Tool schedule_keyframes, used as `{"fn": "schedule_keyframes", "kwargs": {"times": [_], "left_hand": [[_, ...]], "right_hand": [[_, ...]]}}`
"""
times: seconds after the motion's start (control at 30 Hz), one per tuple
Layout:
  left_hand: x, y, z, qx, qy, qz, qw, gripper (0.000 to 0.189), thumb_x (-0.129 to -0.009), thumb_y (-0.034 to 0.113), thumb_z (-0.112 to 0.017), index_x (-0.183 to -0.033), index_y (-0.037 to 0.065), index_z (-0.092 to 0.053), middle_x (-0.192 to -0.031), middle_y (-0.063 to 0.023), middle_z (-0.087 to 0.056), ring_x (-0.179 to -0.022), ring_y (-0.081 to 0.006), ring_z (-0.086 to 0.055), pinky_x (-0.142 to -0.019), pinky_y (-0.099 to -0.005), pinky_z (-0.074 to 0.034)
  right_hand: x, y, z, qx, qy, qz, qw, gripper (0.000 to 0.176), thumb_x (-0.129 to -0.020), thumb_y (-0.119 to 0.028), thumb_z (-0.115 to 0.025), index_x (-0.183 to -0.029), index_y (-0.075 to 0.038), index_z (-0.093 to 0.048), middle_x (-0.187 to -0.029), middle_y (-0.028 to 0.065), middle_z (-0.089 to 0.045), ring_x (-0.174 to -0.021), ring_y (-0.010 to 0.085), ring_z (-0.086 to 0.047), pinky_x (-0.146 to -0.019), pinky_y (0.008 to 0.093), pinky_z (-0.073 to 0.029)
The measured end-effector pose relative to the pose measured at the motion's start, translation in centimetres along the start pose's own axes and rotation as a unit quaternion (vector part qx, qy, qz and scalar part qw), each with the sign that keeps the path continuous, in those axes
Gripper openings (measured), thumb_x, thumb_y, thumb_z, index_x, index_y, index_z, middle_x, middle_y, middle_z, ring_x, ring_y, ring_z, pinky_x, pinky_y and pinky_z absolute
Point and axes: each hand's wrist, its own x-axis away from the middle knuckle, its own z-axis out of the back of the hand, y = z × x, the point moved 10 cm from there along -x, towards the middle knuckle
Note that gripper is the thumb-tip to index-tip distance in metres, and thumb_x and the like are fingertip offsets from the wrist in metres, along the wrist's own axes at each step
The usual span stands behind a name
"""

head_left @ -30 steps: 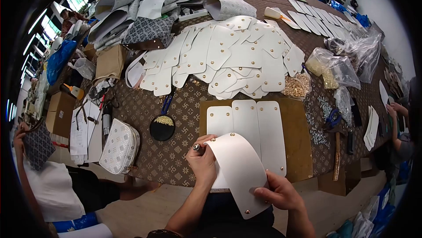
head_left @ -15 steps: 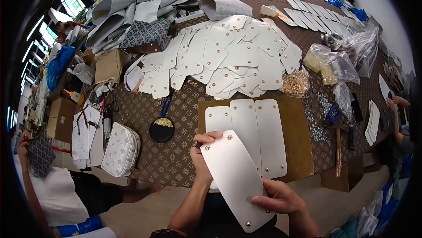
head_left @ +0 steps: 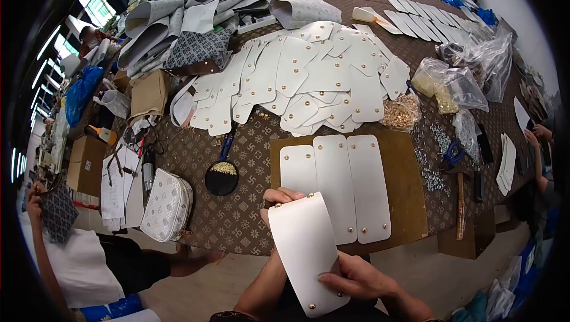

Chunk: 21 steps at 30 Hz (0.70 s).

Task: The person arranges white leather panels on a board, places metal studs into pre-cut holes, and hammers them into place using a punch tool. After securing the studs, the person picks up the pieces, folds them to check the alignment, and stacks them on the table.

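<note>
Much of the left hand [head_left: 280,198] was hidden behind the white panel [head_left: 301,249] it held. Only the knuckles and curled fingers showed over the panel's top edge, and a small dark thing at the thumb side was too hard to make out. The left grip was clamped on that top edge. The right hand [head_left: 351,277] came in from the lower edge of the view with its wrist cut off. Its grip was pinched on the panel's lower right side, with one digit flat on the face and the rest hidden behind. The panel stood tilted off the counter [head_left: 237,215], near its front edge and over the person's lap. Two brass studs showed at its top and one at its bottom.

Three more white panels lay side by side on a brown board [head_left: 407,185]: a short one [head_left: 297,169], a middle one [head_left: 334,186] and a right one [head_left: 369,186]. Behind them a heap of panels [head_left: 309,78] overlapped too much to count. One black dish [head_left: 221,177] held gold studs, and one hammer [head_left: 460,203] lay at the right.
</note>
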Motion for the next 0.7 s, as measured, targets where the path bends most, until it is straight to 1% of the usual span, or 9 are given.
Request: {"fn": "schedule_keyframes", "kwargs": {"times": [0.23,0.4,0.43,0.5,0.53,0.57,0.63,0.67,0.7], "left_hand": [[0.1,0.5,-1.5,0.034,-0.039,0.025,0.998,0.029,-0.085,0.005,-0.084,-0.094,0.004,-0.056,-0.091,-0.0148,-0.070,-0.082,-0.0186,-0.070,-0.079,-0.0332,-0.062],[-1.4,0.1,0.7,-0.103,-0.042,-0.007,0.994,0.026,-0.084,-0.006,-0.078,-0.091,0.003,-0.055,-0.089,-0.0155,-0.071,-0.083,-0.0200,-0.070,-0.079,-0.0353,-0.060],[-2.2,-0.1,1.7,-0.127,-0.004,0.016,0.992,0.026,-0.084,-0.007,-0.077,-0.091,0.003,-0.055,-0.090,-0.0159,-0.071,-0.085,-0.0206,-0.071,-0.080,-0.0359,-0.060],[-3.3,0.4,2.8,-0.204,0.045,0.033,0.977,0.024,-0.085,-0.008,-0.075,-0.091,0.002,-0.054,-0.092,-0.0165,-0.072,-0.087,-0.0216,-0.072,-0.083,-0.0368,-0.060],[-3.8,1.3,2.6,-0.255,0.054,0.019,0.965,0.024,-0.085,-0.009,-0.075,-0.091,0.002,-0.054,-0.093,-0.0167,-0.073,-0.089,-0.0221,-0.072,-0.084,-0.0373,-0.060],[-4.1,2.0,2.3,-0.289,0.057,0.021,0.955,0.025,-0.086,-0.008,-0.075,-0.091,0.002,-0.053,-0.093,-0.0145,-0.072,-0.090,-0.0220,-0.072,-0.086,-0.0371,-0.059],[-4.4,2.5,2.6,-0.290,0.056,0.003,0.955,0.026,-0.086,-0.009,-0.076,-0.090,0.002,-0.053,-0.093,-0.0136,-0.072,-0.090,-0.0218,-0.072,-0.087,-0.0370,-0.059],[-4.4,3.0,2.7,-0.292,0.064,-0.018,0.954,0.026,-0.086,-0.009,-0.076,-0.090,0.002,-0.053,-0.093,-0.0126,-0.071,-0.091,-0.0216,-0.072,-0.088,-0.0368,-0.059],[-4.2,3.1,2.8,-0.317,0.054,-0.014,0.947,0.027,-0.085,-0.011,-0.076,-0.089,0.002,-0.053,-0.093,-0.0118,-0.070,-0.091,-0.0210,-0.071,-0.089,-0.0364,-0.059]], "right_hand": [[-0.2,1.9,-0.2,0.010,-0.013,-0.022,1.000,0.047,-0.106,-0.028,-0.063,-0.142,0.001,-0.050,-0.105,0.0128,-0.068,-0.094,0.0164,-0.061,-0.085,0.0347,-0.052],[0.0,1.4,1.3,0.025,0.028,0.028,0.999,0.044,-0.106,-0.026,-0.064,-0.139,0.001,-0.053,-0.097,0.0065,-0.065,-0.081,0.0107,-0.057,-0.073,0.0283,-0.049],[0.1,1.6,2.0,0.015,0.053,0.070,0.996,0.042,-0.106,-0.025,-0.063,-0.138,0.001,-0.054,-0.098,0.0041,-0.065,-0.080,0.0090,-0.058,-0.071,0.0260,-0.050],[0.8,0.5,3.0,-0.101,0.058,0.033,0.993,0.043,-0.106,-0.022,-0.063,-0.141,0.001,-0.053,-0.103,0.0039,-0.065,-0.082,0.0097,-0.061,-0.071,0.0261,-0.053],[1.1,-0.1,3.7,-0.135,0.064,0.051,0.987,0.052,-0.107,-0.017,-0.061,-0.151,0.003,-0.043,-0.111,0.0080,-0.066,-0.088,0.0109,-0.064,-0.072,0.0264,-0.055],[1.1,-0.6,4.1,-0.140,0.072,0.054,0.986,0.052,-0.107,-0.017,-0.061,-0.151,0.003,-0.043,-0.111,0.0080,-0.066,-0.088,0.0109,-0.064,-0.072,0.0264,-0.055],[2.1,-3.4,5.6,-0.205,0.096,0.176,0.958,0.063,-0.106,-0.013,-0.059,-0.160,0.004,-0.029,-0.120,0.0136,-0.066,-0.096,0.0123,-0.065,-0.075,0.0271,-0.056],[2.2,-3.4,6.2,-0.229,0.105,0.189,0.949,0.073,-0.104,-0.011,-0.062,-0.162,0.003,-0.020,-0.123,0.0164,-0.066,-0.100,0.0132,-0.066,-0.077,0.0282,-0.058],[2.2,-3.3,6.8,-0.225,0.113,0.194,0.948,0.073,-0.104,-0.011,-0.062,-0.162,0.003,-0.020,-0.123,0.0164,-0.066,-0.100,0.0132,-0.066,-0.077,0.0282,-0.058]]}}
